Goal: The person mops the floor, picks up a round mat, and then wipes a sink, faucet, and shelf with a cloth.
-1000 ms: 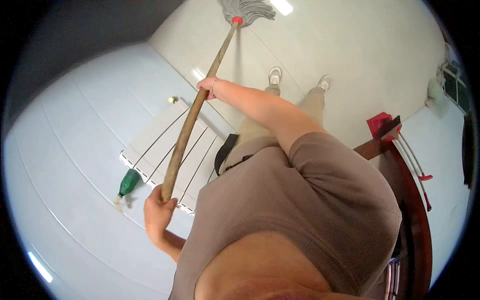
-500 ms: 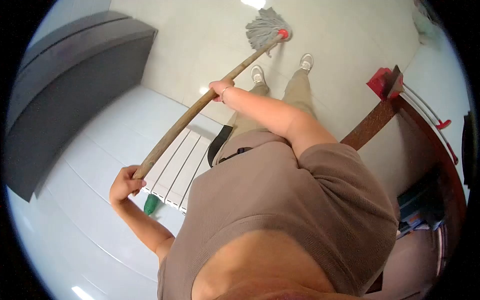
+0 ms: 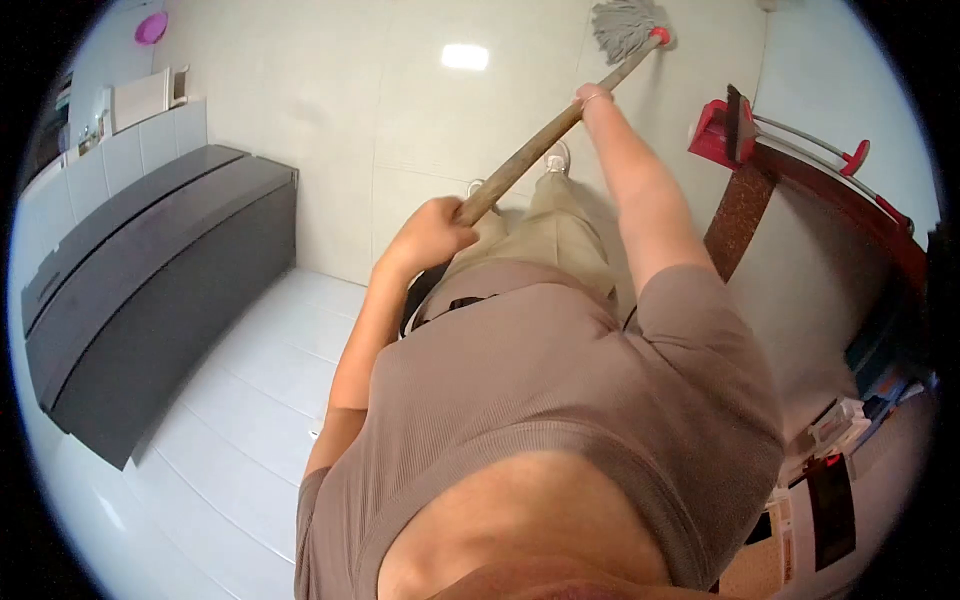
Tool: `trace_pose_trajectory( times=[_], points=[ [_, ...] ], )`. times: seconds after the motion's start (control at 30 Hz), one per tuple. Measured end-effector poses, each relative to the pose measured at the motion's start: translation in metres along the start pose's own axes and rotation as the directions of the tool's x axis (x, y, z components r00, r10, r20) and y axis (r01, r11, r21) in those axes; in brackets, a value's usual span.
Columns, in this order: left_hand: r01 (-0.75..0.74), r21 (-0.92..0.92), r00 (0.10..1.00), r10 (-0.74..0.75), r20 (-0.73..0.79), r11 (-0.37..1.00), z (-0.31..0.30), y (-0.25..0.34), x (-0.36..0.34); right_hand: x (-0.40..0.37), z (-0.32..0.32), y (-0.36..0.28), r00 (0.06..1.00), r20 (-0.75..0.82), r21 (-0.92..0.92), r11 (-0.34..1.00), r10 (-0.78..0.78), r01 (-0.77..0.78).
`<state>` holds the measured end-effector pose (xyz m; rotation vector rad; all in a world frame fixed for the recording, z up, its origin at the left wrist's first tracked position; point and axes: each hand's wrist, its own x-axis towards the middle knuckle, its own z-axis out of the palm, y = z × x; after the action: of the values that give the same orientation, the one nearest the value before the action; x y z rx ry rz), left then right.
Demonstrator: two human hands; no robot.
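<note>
A mop with a thick wooden handle (image 3: 525, 158) slants away from my body towards the upper right. Its grey string head (image 3: 625, 30) rests on the tiled floor near the top edge, joined to the handle by a red socket. My left hand (image 3: 430, 235) is wrapped round the handle's upper end, just in front of my waist. Farther down the handle, my right hand (image 3: 593, 95) is closed round it, with a thin bracelet at the wrist. Both shoes show partly beneath the handle.
A dark grey panelled block (image 3: 170, 290) stands on the left. To the right, a red dustpan (image 3: 712, 135) and a broom (image 3: 740, 122) stand beside a dark red wooden edge (image 3: 850, 195). A pink basin (image 3: 151, 28) is at the far upper left.
The mop head has moved right across the floor. Both my hands have moved forward and to the right with the handle. The view has shifted, bringing the pink basin into sight.
</note>
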<state>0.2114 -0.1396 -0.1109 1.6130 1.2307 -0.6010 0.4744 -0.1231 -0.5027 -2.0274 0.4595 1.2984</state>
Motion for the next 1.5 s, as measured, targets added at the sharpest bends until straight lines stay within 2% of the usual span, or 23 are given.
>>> trace_pose_trajectory(
  times=[0.07, 0.2, 0.37, 0.47, 0.5, 0.53, 0.57, 0.6, 0.63, 0.67, 0.73, 0.77, 0.83, 0.93, 1.03, 1.07, 1.13, 1.17, 1.2, 1.27, 1.37, 1.43, 1.5],
  points=[
    [-0.034, 0.049, 0.997, 0.038, -0.074, 0.998, 0.001, 0.02, 0.012, 0.045, -0.019, -0.021, 0.989, 0.141, 0.262, 0.962, 0.037, -0.074],
    [-0.027, 0.205, 0.98, 0.066, -0.188, 0.978, -0.034, -0.002, 0.005, 0.0, 0.004, -0.035, 0.969, 0.245, 0.493, 0.859, 0.013, -0.136],
    [0.285, 0.43, 0.916, -0.111, -0.386, 0.856, -0.089, -0.048, -0.042, -0.084, 0.116, -0.018, 0.915, 0.404, 0.662, 0.694, -0.013, -0.283],
    [0.273, 0.556, 0.844, 0.082, -0.53, 0.785, -0.139, -0.074, -0.069, -0.191, 0.118, -0.031, 0.908, 0.42, 0.736, 0.585, 0.001, -0.341],
    [0.34, 0.62, 0.827, 0.09, -0.555, 0.707, -0.161, -0.077, -0.072, -0.209, 0.129, -0.032, 0.873, 0.487, 0.73, 0.545, 0.006, -0.411],
    [0.311, 0.704, 0.826, 0.185, -0.532, 0.638, -0.191, -0.096, -0.073, -0.232, 0.135, -0.035, 0.831, 0.555, 0.714, 0.491, 0.038, -0.499],
    [0.273, 0.72, 0.803, 0.26, -0.536, 0.638, -0.216, -0.101, -0.072, -0.244, 0.15, -0.034, 0.829, 0.556, 0.737, 0.429, 0.056, -0.523],
    [0.251, 0.802, 0.81, 0.336, -0.481, 0.542, -0.249, -0.116, -0.065, -0.258, 0.161, -0.032, 0.832, 0.554, 0.773, 0.355, 0.026, -0.525],
    [0.239, 0.816, 0.813, 0.352, -0.465, 0.527, -0.273, -0.117, -0.056, -0.267, 0.172, -0.03, 0.831, 0.552, 0.792, 0.268, 0.071, -0.549],
    [0.226, 0.83, 0.818, 0.362, -0.446, 0.51, -0.294, -0.118, -0.049, -0.272, 0.18, -0.026, 0.823, 0.565, 0.78, 0.288, 0.057, -0.556],
    [0.168, 0.903, 0.845, 0.415, -0.339, 0.395, -0.329, -0.113, -0.023, -0.284, 0.183, -0.028, 0.845, 0.523, 0.827, 0.171, 0.113, -0.535],
    [0.056, 0.938, 0.837, 0.496, -0.231, 0.341, -0.342, -0.115, -0.01, -0.277, 0.187, -0.022, 0.855, 0.505, 0.845, 0.138, 0.118, -0.517],
    [-0.011, 0.961, 0.864, 0.487, -0.13, 0.277, -0.379, -0.117, 0.017, -0.284, 0.208, -0.017, 0.851, 0.502, 0.859, 0.026, 0.156, -0.511],
    [-0.15, 0.963, 0.86, 0.51, 0.017, 0.222, -0.352, -0.099, 0.054, -0.273, 0.172, 0.017, 0.873, 0.419, 0.908, -0.138, 0.25, -0.396],
    [-0.251, 0.967, 0.814, 0.55, 0.186, 0.044, -0.323, -0.068, 0.081, -0.254, 0.144, 0.058, 0.887, 0.39, 0.909, -0.255, 0.246, -0.329],
    [-0.295, 0.955, 0.787, 0.563, 0.251, -0.014, -0.322, -0.048, 0.088, -0.261, 0.131, 0.062, 0.887, 0.386, 0.908, -0.276, 0.254, -0.316],
    [-0.37, 0.916, 0.686, 0.618, 0.383, -0.156, -0.306, 0.001, 0.1, -0.262, 0.103, 0.073, 0.926, 0.35, 0.899, -0.328, 0.143, -0.289],
    [-0.372, 0.903, 0.666, 0.616, 0.421, -0.214, -0.291, 0.028, 0.103, -0.263, 0.087, 0.077, 0.929, 0.351, 0.845, -0.468, 0.122, -0.258],
    [-0.372, 0.888, 0.647, 0.611, 0.457, -0.27, -0.275, 0.053, 0.103, -0.26, 0.073, 0.086, 0.932, 0.355, 0.807, -0.529, 0.077, -0.263],
    [-0.432, 0.837, 0.598, 0.589, 0.544, -0.335, -0.24, 0.094, 0.104, -0.272, 0.038, 0.098, 0.964, 0.255, 0.795, -0.584, 0.078, -0.164],
    [-0.517, 0.722, 0.48, 0.543, 0.689, -0.459, -0.171, 0.132, 0.112, -0.271, -0.009, 0.145, 0.972, 0.219, 0.692, -0.715, 0.081, -0.096],
    [-0.569, 0.622, 0.381, 0.499, 0.779, -0.538, -0.114, 0.148, 0.108, -0.233, -0.022, 0.208, 0.989, 0.123, 0.748, -0.662, 0.076, -0.042],
    [-0.648, 0.501, 0.26, 0.452, 0.854, -0.573, -0.054, 0.152, 0.105, -0.241, -0.049, 0.262, 0.979, 0.151, 0.773, -0.634, 0.133, -0.033]
  ],
)
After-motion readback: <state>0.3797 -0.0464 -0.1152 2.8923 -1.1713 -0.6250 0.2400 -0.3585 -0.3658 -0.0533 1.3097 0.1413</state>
